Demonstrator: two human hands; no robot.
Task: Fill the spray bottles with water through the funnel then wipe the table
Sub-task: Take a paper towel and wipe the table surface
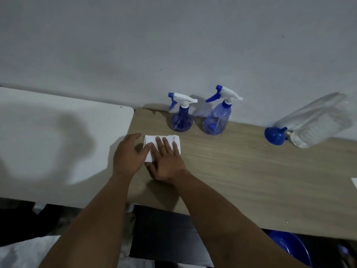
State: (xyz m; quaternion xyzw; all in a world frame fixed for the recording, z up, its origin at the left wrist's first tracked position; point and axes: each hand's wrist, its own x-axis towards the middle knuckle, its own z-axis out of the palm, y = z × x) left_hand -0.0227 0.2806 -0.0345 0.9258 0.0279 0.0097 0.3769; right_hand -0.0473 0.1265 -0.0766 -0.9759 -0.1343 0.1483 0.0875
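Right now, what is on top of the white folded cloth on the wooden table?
Both hands rest flat on the white cloth: the right hand covers its middle, and the left hand touches its left edge. The covered part of the cloth and the table beneath cannot be seen.

Right hand (165, 163) covers lower part of tissue (164, 142). Clear bottle (316, 122), upper right of frame, motion-blurred; cap end hidden behind funnel (275, 135). White scrap (354, 182) cut by right edge. Blue basin (289, 246) at lower right mostly hidden under wooden table (251, 180). White table (48, 142) cut by left edge.
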